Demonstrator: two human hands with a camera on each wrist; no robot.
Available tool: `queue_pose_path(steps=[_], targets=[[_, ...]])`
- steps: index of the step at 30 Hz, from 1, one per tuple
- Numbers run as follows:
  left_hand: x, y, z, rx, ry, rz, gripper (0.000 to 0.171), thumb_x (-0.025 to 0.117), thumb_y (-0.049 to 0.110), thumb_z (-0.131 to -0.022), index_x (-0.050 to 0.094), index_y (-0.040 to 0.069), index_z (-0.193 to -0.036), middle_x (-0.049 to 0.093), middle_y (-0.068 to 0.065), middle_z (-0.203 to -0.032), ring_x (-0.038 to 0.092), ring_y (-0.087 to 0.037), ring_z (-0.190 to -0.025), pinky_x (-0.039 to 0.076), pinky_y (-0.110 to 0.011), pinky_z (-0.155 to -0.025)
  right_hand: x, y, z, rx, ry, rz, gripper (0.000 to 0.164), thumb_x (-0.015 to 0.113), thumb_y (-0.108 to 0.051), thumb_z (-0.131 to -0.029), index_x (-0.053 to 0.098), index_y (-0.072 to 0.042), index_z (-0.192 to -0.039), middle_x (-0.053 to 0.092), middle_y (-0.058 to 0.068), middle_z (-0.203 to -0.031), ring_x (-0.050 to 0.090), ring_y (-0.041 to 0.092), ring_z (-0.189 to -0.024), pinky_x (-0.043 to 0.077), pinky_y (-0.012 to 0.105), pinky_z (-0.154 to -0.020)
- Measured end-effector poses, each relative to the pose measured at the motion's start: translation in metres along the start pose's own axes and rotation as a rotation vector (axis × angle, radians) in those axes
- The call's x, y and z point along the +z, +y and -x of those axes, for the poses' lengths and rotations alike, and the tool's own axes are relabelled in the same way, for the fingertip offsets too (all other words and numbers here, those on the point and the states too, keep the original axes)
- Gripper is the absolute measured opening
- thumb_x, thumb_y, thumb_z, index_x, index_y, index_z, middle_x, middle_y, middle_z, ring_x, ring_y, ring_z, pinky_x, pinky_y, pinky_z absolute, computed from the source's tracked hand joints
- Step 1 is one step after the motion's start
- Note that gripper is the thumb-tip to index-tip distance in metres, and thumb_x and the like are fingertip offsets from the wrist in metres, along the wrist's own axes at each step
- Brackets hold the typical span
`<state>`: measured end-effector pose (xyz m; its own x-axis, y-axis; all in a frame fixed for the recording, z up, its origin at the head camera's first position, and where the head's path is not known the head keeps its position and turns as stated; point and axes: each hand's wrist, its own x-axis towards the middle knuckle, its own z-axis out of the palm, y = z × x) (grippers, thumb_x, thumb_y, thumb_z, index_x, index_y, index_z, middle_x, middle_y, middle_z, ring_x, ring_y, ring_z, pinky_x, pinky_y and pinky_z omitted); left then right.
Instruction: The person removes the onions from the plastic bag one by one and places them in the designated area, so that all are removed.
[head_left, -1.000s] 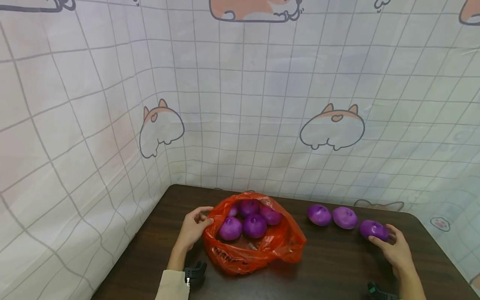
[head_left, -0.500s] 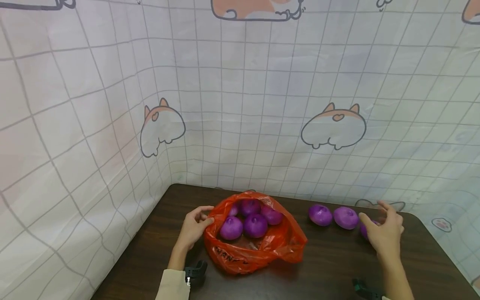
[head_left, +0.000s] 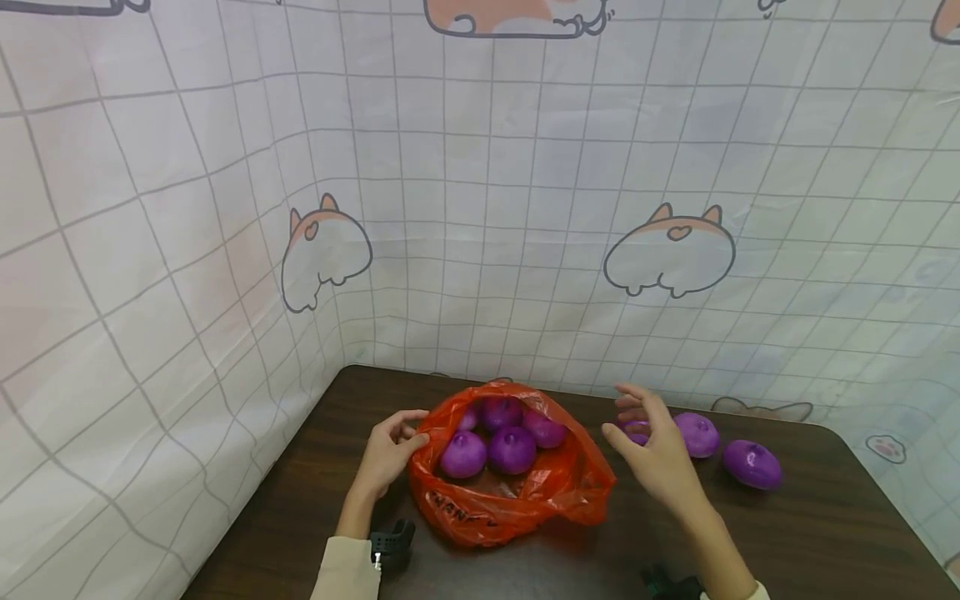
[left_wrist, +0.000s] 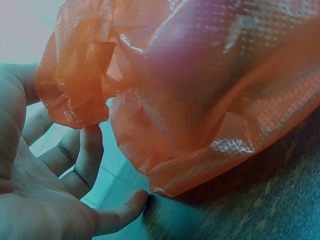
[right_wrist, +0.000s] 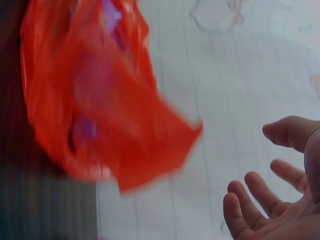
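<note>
A red plastic bag [head_left: 517,505] lies with its mouth facing up, several glossy purple onions [head_left: 512,451] inside. At the bag's left rim my left hand [head_left: 386,458] holds the plastic between thumb and fingers. The left wrist view shows a fold of the bag [left_wrist: 75,75] at those fingers, while the little finger sticks out apart. My right hand [head_left: 660,458], fingers spread and holding nothing, hovers right of the bag. Behind it, partly hidden, is a loose onion [head_left: 637,431]. In the right wrist view its fingers [right_wrist: 260,192] stand apart from the bag.
Two more loose onions, a lighter one [head_left: 697,435] and a darker one [head_left: 752,464], sit on the right of the dark wooden table [head_left: 570,558]. A white checked curtain [head_left: 480,208] with cartoon dogs hangs behind and along the left side.
My right hand has let go of the rightmost onion and moved left over the row to the onion nearest the bag. The left hand stays at the bag's rim.
</note>
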<state>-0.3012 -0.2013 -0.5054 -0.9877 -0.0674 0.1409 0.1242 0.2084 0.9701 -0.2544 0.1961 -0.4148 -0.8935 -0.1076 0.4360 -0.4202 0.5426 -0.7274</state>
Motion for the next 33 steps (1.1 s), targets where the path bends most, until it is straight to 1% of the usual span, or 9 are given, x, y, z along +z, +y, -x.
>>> queue_pose_path(steps=[3,6,10,13,15,19,22,27,33], targets=[[0.0,-0.001,0.0,-0.006,-0.005,0.013,0.035,0.072,0.003,-0.091,0.071,0.013,-0.125,0.065,-0.01,-0.085,0.054,-0.016,-0.069,0.046,-0.025,-0.059,0.017,-0.012,0.0,-0.065,-0.053,-0.01,0.056,0.072,-0.017,-0.095,0.049,-0.016,-0.146,0.059,0.007,-0.13,0.059,0.024,-0.113,0.053,0.032,-0.095],[0.0,-0.001,0.0,-0.007,-0.011,0.02,0.036,0.072,0.003,-0.09,0.071,0.013,-0.125,0.065,-0.011,-0.085,0.054,-0.016,-0.069,0.047,-0.025,-0.06,0.031,-0.023,-0.001,-0.092,-0.111,-0.042,0.054,0.074,-0.017,-0.094,0.052,-0.019,-0.142,0.061,0.004,-0.128,0.061,0.028,-0.115,0.054,0.042,-0.096],[0.0,-0.001,0.0,-0.007,-0.012,0.016,0.036,0.072,0.002,-0.09,0.07,0.012,-0.125,0.065,-0.011,-0.086,0.055,-0.016,-0.069,0.047,-0.026,-0.06,0.048,-0.032,-0.002,-0.114,-0.195,-0.085,0.051,0.075,-0.017,-0.093,0.054,-0.023,-0.138,0.065,0.0,-0.125,0.064,0.024,-0.115,0.056,0.042,-0.096],[0.0,-0.002,0.0,-0.009,-0.011,0.017,0.036,0.072,0.002,-0.091,0.07,0.012,-0.125,0.065,-0.012,-0.086,0.055,-0.016,-0.069,0.048,-0.026,-0.06,0.06,-0.034,-0.002,-0.123,-0.266,-0.094,0.048,0.075,-0.017,-0.093,0.056,-0.022,-0.137,0.065,0.0,-0.126,0.065,0.022,-0.115,0.055,0.041,-0.098],[0.0,-0.002,0.0,-0.01,-0.01,0.018,0.036,0.071,0.002,-0.091,0.07,0.012,-0.125,0.065,-0.013,-0.086,0.055,-0.016,-0.069,0.047,-0.026,-0.06,0.067,-0.033,-0.002,-0.112,-0.311,-0.086,0.048,0.075,-0.017,-0.092,0.056,-0.022,-0.136,0.064,0.0,-0.128,0.065,0.024,-0.116,0.054,0.043,-0.1],[0.0,-0.001,0.001,-0.009,-0.01,0.02,0.035,0.071,0.002,-0.091,0.07,0.013,-0.125,0.065,-0.012,-0.086,0.054,-0.016,-0.068,0.047,-0.025,-0.059,0.081,-0.027,-0.003,-0.071,-0.375,-0.059,0.047,0.076,-0.019,-0.092,0.057,-0.019,-0.135,0.061,0.007,-0.134,0.062,0.031,-0.12,0.052,0.048,-0.102],[0.0,-0.001,0.0,-0.008,-0.011,0.02,0.035,0.071,0.002,-0.091,0.07,0.012,-0.125,0.065,-0.012,-0.085,0.054,-0.016,-0.068,0.046,-0.025,-0.058,0.09,-0.022,-0.005,-0.035,-0.384,-0.051,0.048,0.075,-0.019,-0.092,0.057,-0.016,-0.136,0.059,0.014,-0.135,0.061,0.033,-0.12,0.052,0.049,-0.101],[0.0,-0.001,-0.001,-0.005,-0.008,0.024,0.036,0.071,0.002,-0.091,0.07,0.011,-0.125,0.065,-0.011,-0.085,0.054,-0.015,-0.068,0.046,-0.025,-0.058,0.106,-0.014,-0.008,0.031,-0.337,-0.043,0.052,0.076,-0.017,-0.091,0.056,-0.012,-0.139,0.056,0.016,-0.137,0.058,0.033,-0.119,0.053,0.051,-0.098],[0.0,-0.001,-0.001,-0.005,-0.009,0.02,0.036,0.071,0.001,-0.09,0.07,0.01,-0.125,0.065,-0.011,-0.084,0.054,-0.015,-0.067,0.047,-0.025,-0.059,0.124,-0.002,-0.011,0.078,-0.297,0.017,0.057,0.077,-0.018,-0.09,0.055,-0.011,-0.141,0.051,0.016,-0.142,0.05,0.039,-0.128,0.051,0.059,-0.099]])
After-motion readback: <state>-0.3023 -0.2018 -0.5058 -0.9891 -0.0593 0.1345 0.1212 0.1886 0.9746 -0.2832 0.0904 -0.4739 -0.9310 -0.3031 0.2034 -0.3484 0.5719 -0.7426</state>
